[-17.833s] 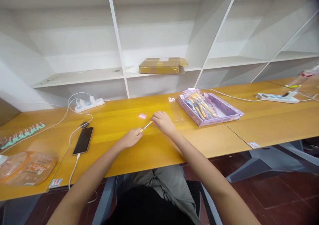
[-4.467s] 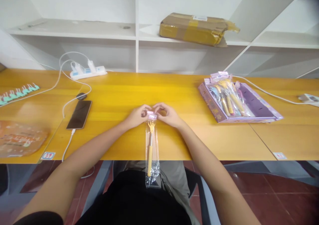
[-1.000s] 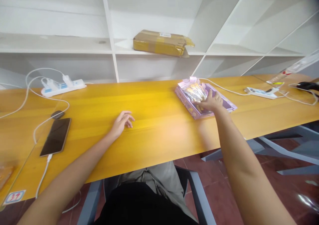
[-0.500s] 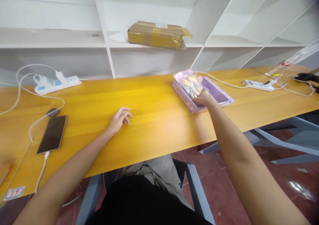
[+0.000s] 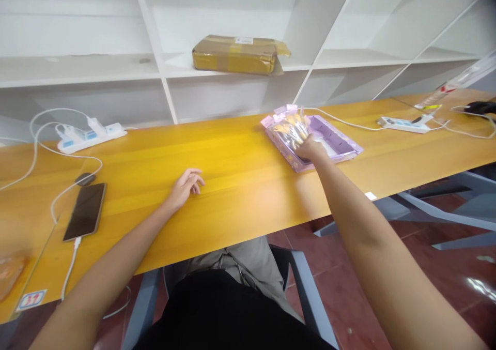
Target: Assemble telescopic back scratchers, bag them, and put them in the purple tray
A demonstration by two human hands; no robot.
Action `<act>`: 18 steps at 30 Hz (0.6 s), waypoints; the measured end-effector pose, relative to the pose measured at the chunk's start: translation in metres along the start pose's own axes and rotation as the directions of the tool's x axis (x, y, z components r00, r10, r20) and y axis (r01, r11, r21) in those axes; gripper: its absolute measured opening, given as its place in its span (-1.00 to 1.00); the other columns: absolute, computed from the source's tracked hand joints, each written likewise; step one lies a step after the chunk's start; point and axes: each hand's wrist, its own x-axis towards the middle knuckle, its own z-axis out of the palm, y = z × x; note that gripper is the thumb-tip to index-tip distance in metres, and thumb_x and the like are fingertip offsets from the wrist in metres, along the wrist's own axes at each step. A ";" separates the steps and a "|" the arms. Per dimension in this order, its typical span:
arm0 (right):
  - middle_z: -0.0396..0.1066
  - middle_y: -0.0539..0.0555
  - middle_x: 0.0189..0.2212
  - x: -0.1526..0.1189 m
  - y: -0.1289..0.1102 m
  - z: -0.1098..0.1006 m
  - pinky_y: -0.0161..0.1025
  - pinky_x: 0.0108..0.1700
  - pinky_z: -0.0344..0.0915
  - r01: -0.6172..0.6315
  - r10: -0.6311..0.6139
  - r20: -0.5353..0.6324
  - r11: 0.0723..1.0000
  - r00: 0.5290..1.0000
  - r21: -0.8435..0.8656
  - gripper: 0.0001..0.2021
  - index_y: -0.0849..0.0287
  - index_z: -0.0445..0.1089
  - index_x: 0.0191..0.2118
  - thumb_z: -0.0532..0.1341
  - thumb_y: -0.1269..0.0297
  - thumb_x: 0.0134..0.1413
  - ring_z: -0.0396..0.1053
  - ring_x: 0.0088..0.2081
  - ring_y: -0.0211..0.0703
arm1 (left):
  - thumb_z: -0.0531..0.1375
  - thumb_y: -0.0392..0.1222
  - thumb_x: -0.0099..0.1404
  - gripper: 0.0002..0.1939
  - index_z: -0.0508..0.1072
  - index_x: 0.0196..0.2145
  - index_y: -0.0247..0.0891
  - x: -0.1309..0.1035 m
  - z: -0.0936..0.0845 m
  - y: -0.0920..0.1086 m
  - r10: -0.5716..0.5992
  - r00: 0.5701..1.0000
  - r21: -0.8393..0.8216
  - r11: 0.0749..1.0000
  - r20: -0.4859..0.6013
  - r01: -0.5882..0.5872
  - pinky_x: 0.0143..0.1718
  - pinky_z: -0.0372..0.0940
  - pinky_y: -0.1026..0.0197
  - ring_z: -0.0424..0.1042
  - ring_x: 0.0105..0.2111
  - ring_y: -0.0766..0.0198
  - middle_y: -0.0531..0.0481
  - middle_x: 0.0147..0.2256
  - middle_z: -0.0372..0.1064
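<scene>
A purple tray-like box [image 5: 343, 142] lies on the yellow wooden table [image 5: 232, 169], right of the middle. In its left part are several clear-wrapped packets [image 5: 291, 128] with yellow-orange bits. My right hand [image 5: 308, 147] reaches into the box, its fingers wrapped at the near end of the packets and partly hidden behind them. My left hand [image 5: 188, 185] rests on the table at the centre left, fingers loosely curled and apart, with nothing in it.
A taped cardboard box [image 5: 234, 55] sits on the white shelf. At the left are a power strip [image 5: 93, 138], a phone [image 5: 85, 211] on a white cable and a dark round object [image 5: 84, 179]. Another power strip [image 5: 405, 124] lies right.
My right hand and the packets have shifted slightly up and left, baring more of the box's inside. My left hand stays put. The view has tilted a little.
</scene>
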 end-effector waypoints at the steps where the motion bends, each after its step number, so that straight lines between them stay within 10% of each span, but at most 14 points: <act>1: 0.45 0.48 0.11 0.000 -0.002 0.000 0.08 0.13 0.44 -0.015 0.015 0.011 1.000 1.000 -0.004 0.02 0.28 0.06 0.46 0.44 -0.20 0.07 0.49 0.12 0.26 | 0.22 0.15 0.48 -0.60 0.41 0.05 -0.21 0.000 0.000 0.000 0.001 1.000 0.005 1.000 0.001 -0.001 -0.41 0.35 0.22 0.49 -0.49 0.31 -0.02 -0.24 0.60; 9: 0.48 0.48 0.12 -0.006 -0.021 -0.020 0.07 0.13 0.38 -0.172 0.187 0.139 0.979 0.973 -0.110 -0.11 0.27 0.07 0.46 0.43 0.05 0.16 0.50 0.16 0.27 | 0.19 0.15 0.50 -0.60 0.41 0.06 -0.20 -0.001 0.000 0.000 0.019 1.000 0.044 0.999 0.024 -0.020 -0.39 0.34 0.20 0.48 -0.48 0.30 -0.03 -0.24 0.60; 18: 0.54 0.44 0.07 -0.030 -0.024 -0.025 0.11 0.10 0.44 -0.153 0.154 -0.043 0.988 0.987 0.022 -0.06 0.26 0.21 0.38 0.52 -0.05 -0.03 0.54 0.08 0.36 | 0.19 0.21 0.47 -0.55 0.40 0.07 -0.20 0.000 0.000 -0.001 0.014 1.000 0.063 0.998 0.028 -0.016 -0.37 0.33 0.18 0.48 -0.48 0.28 -0.03 -0.25 0.60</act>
